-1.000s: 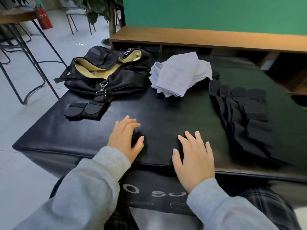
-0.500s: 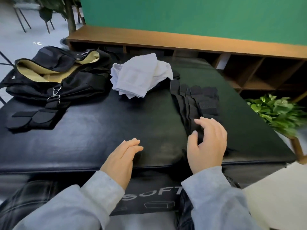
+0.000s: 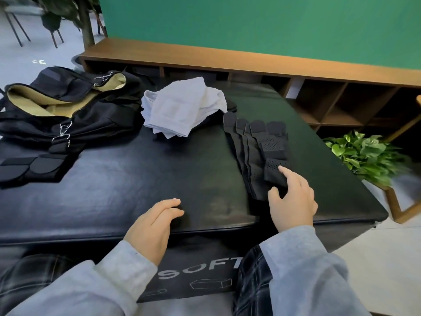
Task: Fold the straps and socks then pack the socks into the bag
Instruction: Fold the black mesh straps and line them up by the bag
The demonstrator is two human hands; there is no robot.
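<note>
So the right hand (image 3: 293, 199) has come off the near edge of the counter (image 3: 127, 188), where it was lying flat a second ago, and is now over the row of black straps (image 3: 257, 153) fanned out on the right side. Index finger is stretched out onto the perforated top strap (image 3: 274, 169), thumb is down at its near edge, the other fingers (image 3: 305, 185) are loosely bent. It's touching, not gripping as far as I can see, nothing lifted yet. The left hand (image 3: 152, 224) hasn't really gone anywhere: resting at the front edge of the counter, fingers relaxed and close together, holding nothing.

What that tells me: I'm starting on the straps first. My guess is the next bit is pinching that top strap loose from the row and doubling it over, with the left hand coming in to help.

Everything else is untouched. The pile of white socks (image 3: 182, 110) sits unfolded in the middle at the back, just left of the far ends of the straps. The black bag (image 3: 68, 110) is at the far left, mouth open with the tan lining showing, and nothing packed that I can see. A couple of folded black pieces (image 3: 32, 167) lie in front of the bag. So we're basically at the very start here, with packing a long way off.
</note>
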